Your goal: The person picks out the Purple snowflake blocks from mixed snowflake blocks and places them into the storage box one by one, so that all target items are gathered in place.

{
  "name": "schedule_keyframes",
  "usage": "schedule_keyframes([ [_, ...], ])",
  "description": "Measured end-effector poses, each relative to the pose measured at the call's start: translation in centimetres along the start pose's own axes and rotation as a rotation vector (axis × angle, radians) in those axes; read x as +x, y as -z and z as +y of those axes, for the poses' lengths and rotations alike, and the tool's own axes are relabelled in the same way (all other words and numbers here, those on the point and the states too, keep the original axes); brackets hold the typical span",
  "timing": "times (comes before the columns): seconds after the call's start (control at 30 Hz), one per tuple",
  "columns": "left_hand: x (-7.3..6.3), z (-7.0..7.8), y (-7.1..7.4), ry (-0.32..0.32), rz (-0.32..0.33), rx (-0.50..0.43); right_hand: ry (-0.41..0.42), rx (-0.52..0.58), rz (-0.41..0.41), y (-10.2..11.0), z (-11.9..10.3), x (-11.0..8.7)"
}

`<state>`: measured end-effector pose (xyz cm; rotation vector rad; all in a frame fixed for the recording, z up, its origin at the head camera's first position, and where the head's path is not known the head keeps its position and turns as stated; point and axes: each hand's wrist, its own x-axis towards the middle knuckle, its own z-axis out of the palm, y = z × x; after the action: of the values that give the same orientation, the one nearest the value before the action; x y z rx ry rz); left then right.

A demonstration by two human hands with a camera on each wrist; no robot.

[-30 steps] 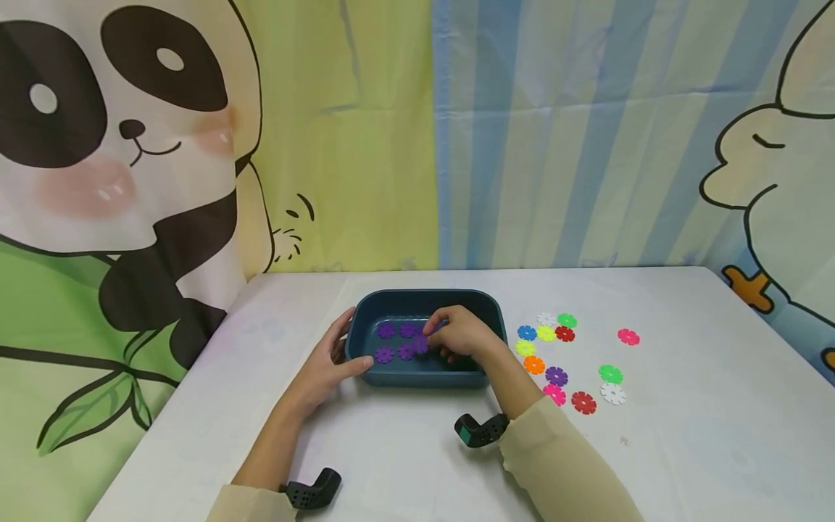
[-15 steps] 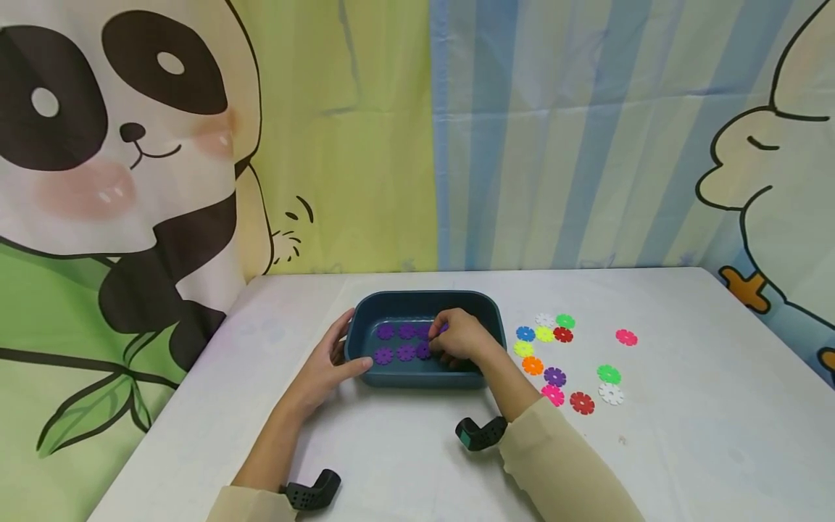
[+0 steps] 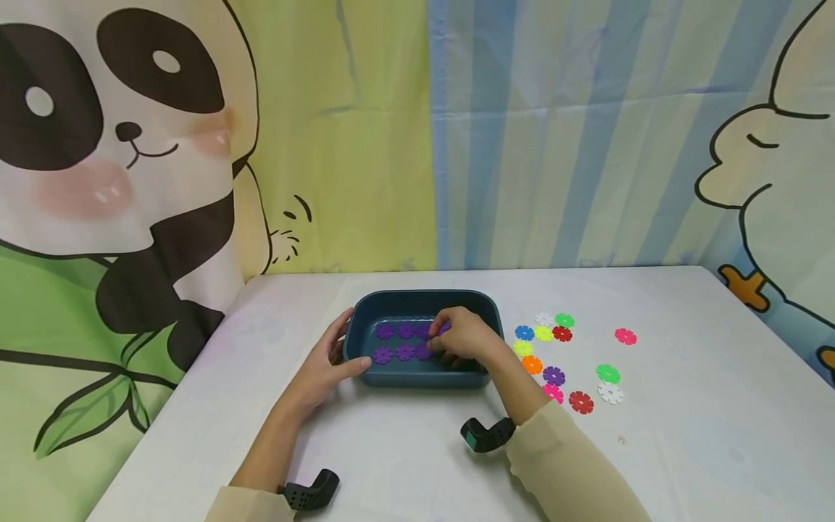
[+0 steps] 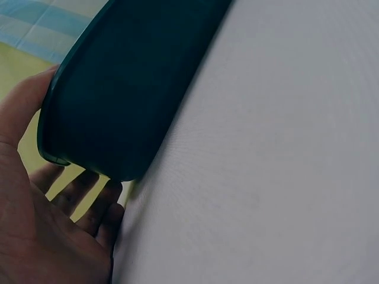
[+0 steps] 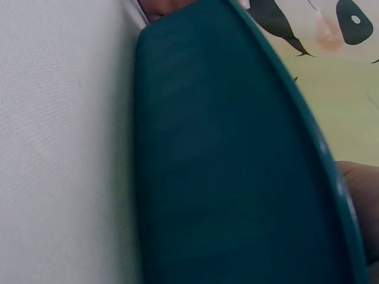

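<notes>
A dark teal rectangular tray (image 3: pixel 417 379) stands on the white table, with several purple notched plastic discs (image 3: pixel 382 355) lying flat in two rows on its floor. My left hand (image 3: pixel 322 370) holds the tray's left end, thumb over the front corner of the rim and fingers along the outer wall. In the left wrist view, the tray wall (image 4: pixel 118 89) sits between thumb and fingers. My right hand (image 3: pixel 462 335) reaches inside with bent fingers, its fingertips right at the purple discs on the rows' right end. I cannot tell whether it pinches one; the hand hides part of the rows.
Right of the tray, loose discs lie on the table: blue (image 3: pixel 524 333), orange (image 3: pixel 532 365), purple (image 3: pixel 554 375), red (image 3: pixel 581 402), green (image 3: pixel 608 373), white (image 3: pixel 610 394) and pink (image 3: pixel 625 336), among others. Printed curtains (image 3: pixel 365 145) hang behind the table.
A purple disc at the right hand's fingertips has come down and slightly nearer, into line with the front row. The right hand has shifted only a little; the left hand keeps its hold.
</notes>
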<state>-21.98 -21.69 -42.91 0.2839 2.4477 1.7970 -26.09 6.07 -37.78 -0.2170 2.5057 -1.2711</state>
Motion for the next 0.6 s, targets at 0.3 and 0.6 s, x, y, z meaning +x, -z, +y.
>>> schedule_keyframes([
  [0.3,-0.2,0.2,0.0,0.0,0.001,0.0,0.084,-0.008,0.0,0.9,-0.4,-1.5],
  [0.6,-0.1,0.2,-0.1,-0.011,-0.005,-0.005,0.176,0.043,-0.016,2.2,-0.1,-2.8],
])
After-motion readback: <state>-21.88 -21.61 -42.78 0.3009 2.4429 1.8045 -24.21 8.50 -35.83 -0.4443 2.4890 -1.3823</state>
